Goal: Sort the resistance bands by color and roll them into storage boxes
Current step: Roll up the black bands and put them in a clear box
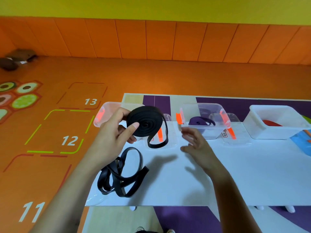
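1 rolled black band point(145, 121) gripped in left hand point(114, 130), right hand point(195, 140) empty, fingers spread

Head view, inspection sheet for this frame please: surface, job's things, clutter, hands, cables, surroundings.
Surface: white table.
Job's things: rolled black band, tail hanging, held above the table; loose black bands tangled near the left edge; clear box holds purple band; white box holds red band; second clear box behind the roll.
Clutter: clear lids by the boxes; blue item at right edge.
Hands: left hand grips the roll; right hand open, blurred, holding nothing.
Cables: nothing seen.
Surroundings: orange floor with numbered squares; orange padded wall.
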Tool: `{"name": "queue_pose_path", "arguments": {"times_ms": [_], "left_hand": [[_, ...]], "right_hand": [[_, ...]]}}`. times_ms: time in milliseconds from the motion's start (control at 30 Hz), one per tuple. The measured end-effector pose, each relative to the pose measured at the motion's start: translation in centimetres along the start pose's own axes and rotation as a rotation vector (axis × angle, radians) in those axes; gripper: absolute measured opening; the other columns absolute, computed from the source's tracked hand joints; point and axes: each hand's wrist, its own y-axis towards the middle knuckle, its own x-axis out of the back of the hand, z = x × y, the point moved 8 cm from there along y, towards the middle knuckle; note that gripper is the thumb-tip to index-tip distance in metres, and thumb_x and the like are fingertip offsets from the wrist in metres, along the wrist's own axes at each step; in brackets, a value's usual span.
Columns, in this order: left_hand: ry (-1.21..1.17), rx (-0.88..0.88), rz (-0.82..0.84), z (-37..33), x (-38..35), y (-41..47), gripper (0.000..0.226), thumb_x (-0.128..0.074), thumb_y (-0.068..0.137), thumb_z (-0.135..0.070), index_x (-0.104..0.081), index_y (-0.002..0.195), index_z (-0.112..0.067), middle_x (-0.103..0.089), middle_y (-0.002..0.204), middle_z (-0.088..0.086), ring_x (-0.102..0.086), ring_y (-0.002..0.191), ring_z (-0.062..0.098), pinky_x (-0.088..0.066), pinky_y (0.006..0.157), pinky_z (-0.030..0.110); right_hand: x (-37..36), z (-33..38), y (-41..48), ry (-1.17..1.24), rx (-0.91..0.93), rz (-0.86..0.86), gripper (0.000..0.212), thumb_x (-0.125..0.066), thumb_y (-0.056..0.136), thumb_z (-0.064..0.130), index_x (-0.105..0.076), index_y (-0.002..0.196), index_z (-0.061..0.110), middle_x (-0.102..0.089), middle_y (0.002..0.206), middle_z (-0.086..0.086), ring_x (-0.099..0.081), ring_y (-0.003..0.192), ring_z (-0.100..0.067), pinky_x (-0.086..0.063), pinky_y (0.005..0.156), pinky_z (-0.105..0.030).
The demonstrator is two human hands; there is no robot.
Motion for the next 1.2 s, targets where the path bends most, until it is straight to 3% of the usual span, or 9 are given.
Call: {"name": "queue_pose_path", "arguments": {"times_ms": [167,267,433,633,700,833,933,1067,1200], "left_hand": [[0.115,0.010,0.049,0.6,-0.8,-0.3,0.012,-0.059,0.101,-0.031,-0.053,0.109,-0.025,-0.072,0.096,-0.002,-0.074,0.072,0.012,-0.060,0.073,0.041],[0.135,0.013,0.084,0.5,-1.4,-0.4,0.012,-0.059,0.100,-0.031,-0.052,0.107,-0.025,-0.072,0.090,-0.003,-0.074,0.072,0.009,-0.055,0.068,0.027],[0.034,0.036,0.052,0.6,-1.6,-0.8,0.011,-0.059,0.101,-0.029,-0.053,0.107,-0.023,-0.069,0.095,-0.014,-0.075,0.074,0.013,-0.051,0.066,0.016],[-0.274,0.102,-0.077,1.0,-1.7,-0.9,0.017,-0.058,0.102,-0.019,-0.053,0.114,-0.008,-0.067,0.112,0.007,-0.075,0.067,0.031,-0.063,0.071,0.050],[-0.333,0.139,-0.103,1.1,-2.0,-0.8,0.019,-0.056,0.102,-0.016,-0.050,0.115,-0.004,-0.064,0.113,0.014,-0.075,0.067,0.035,-0.063,0.068,0.051],[-0.405,0.226,-0.048,1.7,-3.4,-0.7,0.012,-0.057,0.103,-0.015,-0.050,0.109,-0.007,-0.065,0.113,0.015,-0.075,0.068,0.038,-0.062,0.067,0.048],[-0.212,0.292,0.063,2.8,-3.5,-0.7,0.015,-0.060,0.101,-0.026,-0.055,0.106,-0.013,-0.067,0.111,0.007,-0.074,0.066,0.029,-0.061,0.065,0.047],[0.118,0.182,0.021,2.1,-1.3,-0.2,0.027,-0.063,0.093,-0.053,-0.057,0.116,-0.042,-0.068,0.103,-0.011,-0.071,0.062,0.016,-0.059,0.064,0.040],[0.133,0.092,0.200,1.1,-2.2,0.3,0.014,-0.067,0.094,-0.042,-0.064,0.108,-0.043,-0.069,0.093,-0.010,-0.068,0.059,0.023,-0.056,0.059,0.035]], "right_hand": [[-1.7,7.4,0.1,0.112,0.302,-0.131,0.030,-0.064,0.098,0.018,-0.065,0.128,0.022,-0.070,0.126,0.005,-0.062,0.125,-0.012,-0.046,0.108,-0.033],[-4.6,8.6,0.2,0.083,0.317,-0.047,0.029,-0.055,0.104,0.029,-0.066,0.131,0.028,-0.070,0.128,0.007,-0.060,0.127,-0.010,-0.045,0.110,-0.032],[-5.9,8.1,-0.2,0.105,0.316,-0.033,0.024,-0.052,0.106,0.018,-0.072,0.118,0.012,-0.075,0.110,0.007,-0.068,0.110,-0.009,-0.049,0.092,-0.017],[-5.2,7.5,-0.3,0.229,0.263,-0.102,0.017,-0.063,0.100,0.015,-0.073,0.106,0.027,-0.079,0.099,0.006,-0.074,0.100,-0.013,-0.059,0.086,-0.027],[-5.2,7.0,-0.4,0.261,0.235,-0.139,0.014,-0.064,0.099,0.017,-0.074,0.106,0.026,-0.079,0.098,0.004,-0.074,0.097,-0.014,-0.060,0.086,-0.033],[-4.8,6.9,-0.4,0.290,0.230,-0.197,0.013,-0.063,0.100,0.016,-0.073,0.101,0.024,-0.079,0.094,0.004,-0.074,0.094,-0.011,-0.056,0.083,-0.020],[-4.2,6.8,-0.4,0.242,0.223,-0.149,0.015,-0.064,0.100,0.016,-0.074,0.105,0.025,-0.079,0.097,0.004,-0.074,0.097,-0.012,-0.056,0.081,-0.019],[-3.9,6.9,-0.5,0.050,0.215,-0.002,0.016,-0.064,0.100,0.017,-0.075,0.112,0.019,-0.077,0.099,0.002,-0.071,0.093,-0.013,-0.058,0.076,-0.025],[-4.6,7.3,-0.8,-0.082,0.232,0.103,0.012,-0.066,0.099,0.019,-0.076,0.105,0.025,-0.076,0.094,0.005,-0.070,0.089,-0.011,-0.057,0.076,-0.023]]}}
